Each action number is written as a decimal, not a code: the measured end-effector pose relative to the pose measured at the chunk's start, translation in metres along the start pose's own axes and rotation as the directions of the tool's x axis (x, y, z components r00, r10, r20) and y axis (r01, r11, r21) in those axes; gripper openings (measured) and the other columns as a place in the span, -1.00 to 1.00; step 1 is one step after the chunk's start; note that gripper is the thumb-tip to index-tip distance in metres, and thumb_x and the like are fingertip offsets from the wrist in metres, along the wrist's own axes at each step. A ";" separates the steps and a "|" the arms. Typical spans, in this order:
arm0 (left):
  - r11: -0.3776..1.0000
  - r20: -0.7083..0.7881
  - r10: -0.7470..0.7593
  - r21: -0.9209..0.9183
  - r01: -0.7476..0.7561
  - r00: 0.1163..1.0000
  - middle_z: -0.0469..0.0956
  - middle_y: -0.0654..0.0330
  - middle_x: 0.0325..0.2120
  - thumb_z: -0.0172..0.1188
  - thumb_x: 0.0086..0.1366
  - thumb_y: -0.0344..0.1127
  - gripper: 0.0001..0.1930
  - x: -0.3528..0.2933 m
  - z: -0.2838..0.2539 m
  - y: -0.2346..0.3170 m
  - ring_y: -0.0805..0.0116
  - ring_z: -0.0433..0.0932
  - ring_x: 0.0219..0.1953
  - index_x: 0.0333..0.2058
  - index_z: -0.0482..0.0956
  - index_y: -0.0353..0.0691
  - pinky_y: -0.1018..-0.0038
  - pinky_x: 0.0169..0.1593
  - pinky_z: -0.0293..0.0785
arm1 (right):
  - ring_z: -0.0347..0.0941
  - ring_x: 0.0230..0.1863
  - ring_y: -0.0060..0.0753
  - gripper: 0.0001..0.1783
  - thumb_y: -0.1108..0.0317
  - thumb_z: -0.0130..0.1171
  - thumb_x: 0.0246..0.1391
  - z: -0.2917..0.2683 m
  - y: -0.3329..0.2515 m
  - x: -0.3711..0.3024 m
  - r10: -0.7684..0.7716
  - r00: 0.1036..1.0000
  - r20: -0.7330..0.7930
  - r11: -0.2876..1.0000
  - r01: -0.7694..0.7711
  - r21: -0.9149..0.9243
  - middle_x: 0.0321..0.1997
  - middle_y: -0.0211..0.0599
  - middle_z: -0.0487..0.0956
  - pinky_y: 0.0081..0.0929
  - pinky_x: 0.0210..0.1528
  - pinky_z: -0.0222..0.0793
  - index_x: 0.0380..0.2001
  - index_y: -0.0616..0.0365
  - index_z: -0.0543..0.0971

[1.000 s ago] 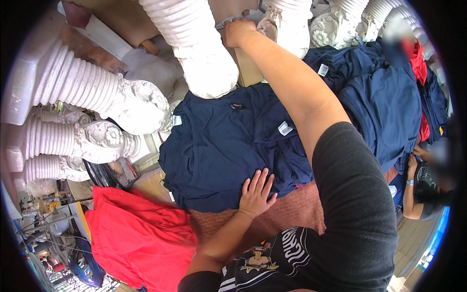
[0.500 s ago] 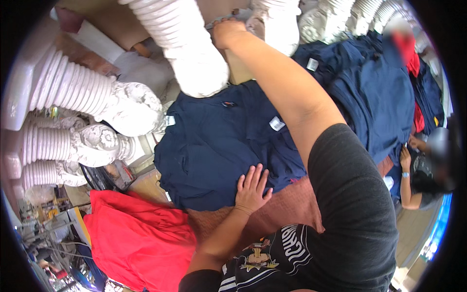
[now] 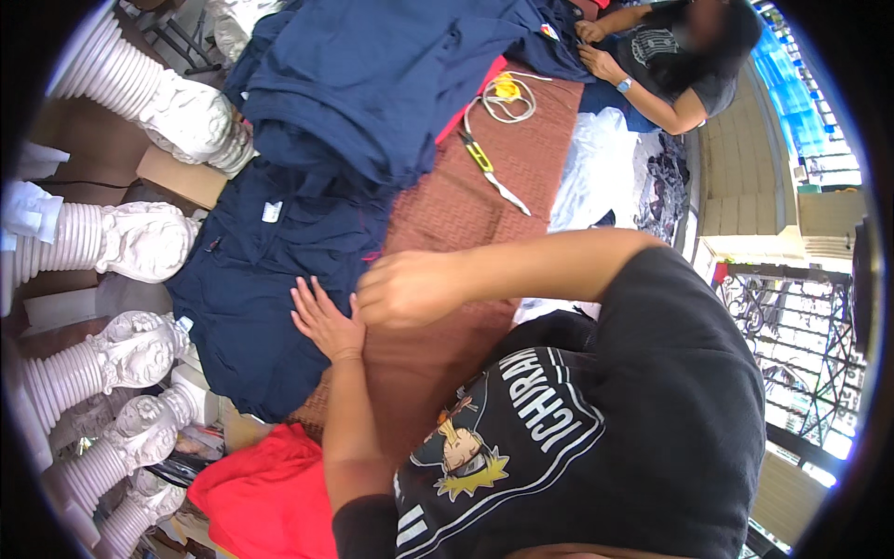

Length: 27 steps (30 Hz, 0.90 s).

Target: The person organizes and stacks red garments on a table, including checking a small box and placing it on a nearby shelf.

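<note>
A dark navy garment (image 3: 242, 326) with a white tag lies spread on the brown textured cloth (image 3: 466, 247). My left hand (image 3: 328, 321) rests on the garment's right side, palm down, fingers apart. Close beside it is my right hand (image 3: 410, 289), its fingers bent and pressed together at the garment's edge. Whatever sits under those fingers is hidden. A higher heap of navy garments (image 3: 345, 84) lies just beyond. On the cloth to the right is a small yellow-and-black cutting tool (image 3: 479, 156) with a pale blade.
White sculpted columns (image 3: 154, 240) line the left side. Red fabric (image 3: 265, 494) lies at the lower left. A coiled white cord (image 3: 507, 101) is on the cloth, with clear plastic (image 3: 587, 168) by its right edge. Another person (image 3: 670, 56) handles navy fabric at the far right.
My right hand has come back from the far boxes by the columns to beside my left hand. The view has swung right, bringing in the cutting tool and cord.
</note>
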State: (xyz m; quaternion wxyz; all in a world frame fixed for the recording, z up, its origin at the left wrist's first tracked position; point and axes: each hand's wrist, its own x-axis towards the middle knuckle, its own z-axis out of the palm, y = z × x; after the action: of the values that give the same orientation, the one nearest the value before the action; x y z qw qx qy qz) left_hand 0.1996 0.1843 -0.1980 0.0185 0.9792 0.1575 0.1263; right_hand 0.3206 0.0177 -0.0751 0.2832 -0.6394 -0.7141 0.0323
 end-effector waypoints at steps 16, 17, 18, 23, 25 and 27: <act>0.877 0.331 -0.159 -0.385 0.287 0.930 0.34 0.14 0.03 0.08 0.10 -0.34 -0.68 -0.169 -0.131 0.053 0.14 0.32 0.06 -0.12 0.48 -0.16 0.27 0.08 0.25 | 0.25 0.11 0.13 -0.80 0.39 0.00 0.08 -0.214 -0.110 -0.051 -0.925 0.377 0.035 0.028 -0.022 0.999 0.12 0.24 0.27 -0.16 0.07 0.23 -0.24 0.24 0.46; 0.860 0.296 -0.292 -0.336 0.386 0.909 0.38 0.14 -0.01 0.07 0.10 -0.34 -0.70 -0.201 -0.140 0.055 0.15 0.35 0.03 -0.14 0.49 -0.16 0.28 0.07 0.26 | 0.25 0.11 0.11 -0.82 0.38 -0.05 0.11 -0.212 -0.112 -0.046 -0.956 0.291 0.036 0.034 -0.014 0.999 0.13 0.23 0.26 -0.18 0.07 0.24 -0.27 0.23 0.45; 0.857 0.269 -0.268 -0.372 0.356 0.925 0.41 0.15 -0.04 0.06 0.11 -0.34 -0.71 -0.192 -0.137 0.051 0.16 0.37 0.00 -0.15 0.49 -0.17 0.29 0.05 0.28 | 0.26 0.12 0.09 -0.82 0.38 -0.11 0.14 -0.232 -0.126 -0.049 -0.934 0.336 0.122 0.132 0.008 0.991 0.14 0.22 0.26 -0.20 0.06 0.24 -0.29 0.22 0.44; 0.765 0.078 -0.588 -0.270 0.585 0.805 0.46 0.18 -0.10 0.06 0.10 -0.37 -0.73 -0.262 -0.169 0.050 0.18 0.40 -0.03 -0.18 0.52 -0.15 0.30 0.04 0.28 | 0.37 0.05 -0.15 -0.83 0.33 -0.08 0.15 -0.237 -0.129 -0.018 -0.988 0.137 0.075 0.097 0.167 0.981 0.08 -0.06 0.40 -0.41 -0.01 0.30 -0.33 0.10 0.50; 0.787 -0.054 -0.614 -0.117 0.606 0.787 0.37 0.15 -0.01 0.09 0.08 -0.37 -0.66 -0.276 -0.177 0.046 0.13 0.32 0.04 -0.10 0.47 -0.12 0.24 0.07 0.23 | 0.39 0.02 -0.07 -0.77 0.29 -0.09 0.16 -0.224 -0.130 -0.007 -0.983 0.165 0.084 0.105 0.123 0.987 0.06 0.06 0.39 -0.30 -0.02 0.32 -0.34 0.19 0.51; 0.795 -0.147 -0.593 0.045 0.604 0.791 0.24 0.11 0.09 0.10 0.07 -0.35 -0.56 -0.263 -0.184 0.031 0.07 0.21 0.12 0.00 0.38 -0.08 0.15 0.11 0.17 | 0.44 -0.06 -0.03 -0.70 0.21 0.05 0.09 -0.205 -0.129 0.004 -0.940 0.287 0.183 0.216 0.088 0.972 -0.03 0.11 0.43 -0.24 -0.10 0.38 -0.31 0.24 0.55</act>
State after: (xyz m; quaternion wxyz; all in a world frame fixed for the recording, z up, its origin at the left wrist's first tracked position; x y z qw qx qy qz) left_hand -0.0785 0.0719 -0.0815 0.0035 0.8688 0.4658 0.1681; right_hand 0.2962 -0.0667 0.1509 0.1859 0.0261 -0.8242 0.5342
